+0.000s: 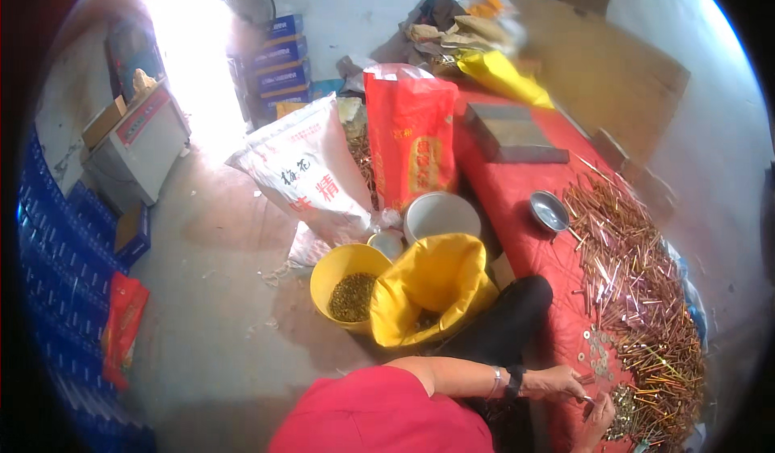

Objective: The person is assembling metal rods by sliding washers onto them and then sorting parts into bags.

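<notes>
Though tiny, metal pc [588, 400] btwn grips [557, 382] [599, 417]

The held piece [588, 400] (something pale) is too small to identify.

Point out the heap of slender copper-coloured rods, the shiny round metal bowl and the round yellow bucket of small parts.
Heap of copper-coloured rods [638, 299]: head view, middle of the heap.
Shiny metal bowl [550, 212]: head view, inside bottom.
Yellow bucket [345, 261]: head view, inner back wall.

the rods [617, 267] are coppery, the washers [599, 362] pale gold, the tabletop [523, 247] red, the bowl [550, 211] silver.
</notes>
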A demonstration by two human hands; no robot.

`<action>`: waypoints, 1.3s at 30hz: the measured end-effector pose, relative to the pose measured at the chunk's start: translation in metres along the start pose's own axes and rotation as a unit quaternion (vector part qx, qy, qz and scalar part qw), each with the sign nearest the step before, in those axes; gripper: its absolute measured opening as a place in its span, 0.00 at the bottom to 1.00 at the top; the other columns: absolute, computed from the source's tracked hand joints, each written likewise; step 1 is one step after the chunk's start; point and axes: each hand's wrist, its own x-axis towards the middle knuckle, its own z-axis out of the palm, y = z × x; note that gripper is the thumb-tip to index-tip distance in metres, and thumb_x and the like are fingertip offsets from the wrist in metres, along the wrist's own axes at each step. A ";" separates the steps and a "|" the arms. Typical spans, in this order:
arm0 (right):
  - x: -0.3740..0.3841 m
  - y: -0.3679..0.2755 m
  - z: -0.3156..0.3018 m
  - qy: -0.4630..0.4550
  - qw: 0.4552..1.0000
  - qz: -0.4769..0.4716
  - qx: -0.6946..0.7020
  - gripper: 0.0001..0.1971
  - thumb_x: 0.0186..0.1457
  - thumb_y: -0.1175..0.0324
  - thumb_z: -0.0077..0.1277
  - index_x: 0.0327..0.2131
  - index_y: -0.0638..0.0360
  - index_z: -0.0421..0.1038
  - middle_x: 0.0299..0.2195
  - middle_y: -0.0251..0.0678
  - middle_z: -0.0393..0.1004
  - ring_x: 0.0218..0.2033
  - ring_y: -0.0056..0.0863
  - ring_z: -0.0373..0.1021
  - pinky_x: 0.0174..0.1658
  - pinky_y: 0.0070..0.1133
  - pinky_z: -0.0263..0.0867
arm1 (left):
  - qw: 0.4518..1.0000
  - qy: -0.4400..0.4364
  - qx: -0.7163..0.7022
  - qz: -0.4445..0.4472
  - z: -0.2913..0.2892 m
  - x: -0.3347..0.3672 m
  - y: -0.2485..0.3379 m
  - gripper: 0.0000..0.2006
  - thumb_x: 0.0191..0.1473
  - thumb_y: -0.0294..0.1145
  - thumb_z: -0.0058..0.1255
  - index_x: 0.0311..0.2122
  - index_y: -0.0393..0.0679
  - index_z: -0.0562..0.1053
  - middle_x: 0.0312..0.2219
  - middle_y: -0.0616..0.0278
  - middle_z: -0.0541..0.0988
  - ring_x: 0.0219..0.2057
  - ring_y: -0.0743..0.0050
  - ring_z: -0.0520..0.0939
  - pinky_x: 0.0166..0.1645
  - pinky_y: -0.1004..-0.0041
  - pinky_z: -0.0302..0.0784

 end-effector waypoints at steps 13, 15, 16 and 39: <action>0.002 -0.156 -0.046 0.146 0.956 0.012 0.255 0.02 0.56 0.75 0.43 0.31 0.61 0.66 0.26 0.34 0.63 0.30 0.21 0.60 0.34 0.21 0.60 | 0.997 -0.015 -0.027 -0.076 0.013 -0.015 0.038 0.10 0.48 0.37 0.60 0.33 0.44 0.76 0.19 0.79 0.71 0.19 0.92 0.66 0.23 0.83 0.59; 0.005 -0.147 -0.050 0.050 0.968 0.074 0.236 0.04 0.56 0.75 0.44 0.27 0.62 0.63 0.23 0.28 0.59 0.27 0.17 0.57 0.32 0.18 0.57 | 0.995 0.007 0.008 -0.104 0.017 -0.026 0.059 0.10 0.47 0.38 0.61 0.32 0.46 0.75 0.19 0.79 0.70 0.19 0.91 0.67 0.22 0.84 0.58; 0.012 -0.138 -0.047 0.031 0.969 0.115 0.214 0.08 0.57 0.72 0.46 0.26 0.62 0.62 0.21 0.25 0.56 0.25 0.17 0.55 0.29 0.18 0.56 | 0.995 0.027 0.023 -0.097 0.020 -0.020 0.060 0.09 0.48 0.38 0.59 0.30 0.46 0.74 0.17 0.80 0.68 0.18 0.91 0.66 0.22 0.84 0.56; 0.008 -0.098 -0.015 0.075 0.922 0.190 0.330 0.12 0.55 0.61 0.53 0.30 0.61 0.69 0.22 0.24 0.65 0.25 0.12 0.59 0.29 0.16 0.58 | 0.976 -0.017 0.001 -0.218 -0.028 0.022 0.033 0.11 0.56 0.33 0.48 0.35 0.35 0.73 0.11 0.78 0.59 0.11 0.90 0.56 0.15 0.84 0.47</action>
